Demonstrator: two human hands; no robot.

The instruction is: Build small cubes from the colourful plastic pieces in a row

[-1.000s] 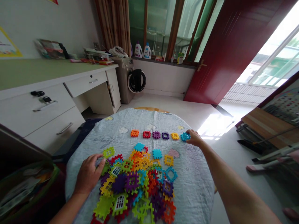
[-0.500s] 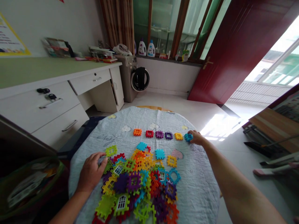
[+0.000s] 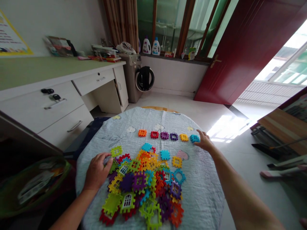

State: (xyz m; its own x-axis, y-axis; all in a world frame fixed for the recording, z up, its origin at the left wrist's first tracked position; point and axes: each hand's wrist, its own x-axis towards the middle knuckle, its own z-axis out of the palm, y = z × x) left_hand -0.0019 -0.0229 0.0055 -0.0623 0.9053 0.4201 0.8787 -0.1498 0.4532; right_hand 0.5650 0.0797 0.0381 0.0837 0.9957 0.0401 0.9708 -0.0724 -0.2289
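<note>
My right hand [image 3: 204, 141] is at the right end of a row of square plastic building blocks, thumb and fingers apart around the right side of a blue block [image 3: 194, 138]. Left of it in the row lie a yellow block [image 3: 184, 137], purple ones [image 3: 164, 135], a red block [image 3: 154, 134] and an orange block [image 3: 142, 133]. My left hand [image 3: 98, 171] rests on the cloth at the left of a pile of interlocking plastic pieces [image 3: 139, 181]. Its fingers curl round a small greyish patch I cannot make out. A green window-like piece [image 3: 116, 151] lies just beyond its fingertips.
A pale patterned cloth [image 3: 201, 179] covers the round table. A bin [image 3: 57, 191] stands at the lower left. White drawers [image 3: 64, 111] and a washing machine [image 3: 133, 76] with its door open are behind. A red door [image 3: 220, 64] stands at the right.
My right hand has loosened from the blue block, its fingers now spread beside it; the block lies at the row's end. My left hand stays beside the pile. The view has shifted slightly.
</note>
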